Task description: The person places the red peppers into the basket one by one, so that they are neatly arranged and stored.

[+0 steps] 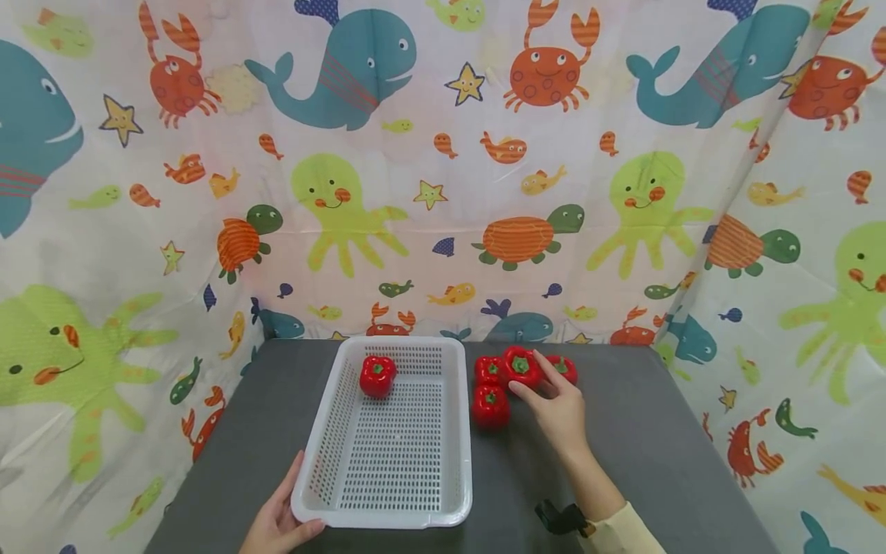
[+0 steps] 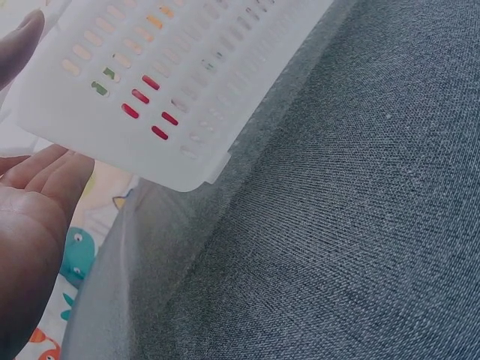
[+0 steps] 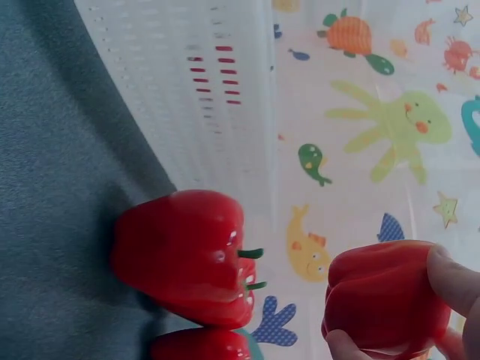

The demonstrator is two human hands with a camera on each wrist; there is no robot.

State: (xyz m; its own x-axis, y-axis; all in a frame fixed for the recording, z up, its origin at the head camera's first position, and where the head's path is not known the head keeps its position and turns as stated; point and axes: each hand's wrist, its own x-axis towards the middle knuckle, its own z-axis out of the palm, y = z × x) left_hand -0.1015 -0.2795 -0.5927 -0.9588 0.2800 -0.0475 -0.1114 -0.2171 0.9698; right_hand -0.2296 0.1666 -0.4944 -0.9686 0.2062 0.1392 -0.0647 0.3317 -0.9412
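Five red peppers are spread about the white basket (image 1: 465, 431) on the grey worktop (image 1: 664, 462). In my right hand (image 1: 559, 412) I pinch one pepper (image 1: 521, 369) between thumb and fingers, lifted above the worktop just right of the basket's far half. Also right of the basket, three peppers stand on the worktop: a far one (image 1: 487, 371) and a near one (image 1: 490, 409) close beside its wall, and another (image 1: 564, 369) farther out, partly behind my fingers. Inside the basket, the last pepper (image 1: 377, 377) sits toward the far left corner, green stem up. With my left hand (image 1: 277, 519) I hold the basket's near left corner, thumb at the near side and fingers along the left wall. Beyond the basket hangs a sheet (image 1: 429, 231) printed with sea animals.
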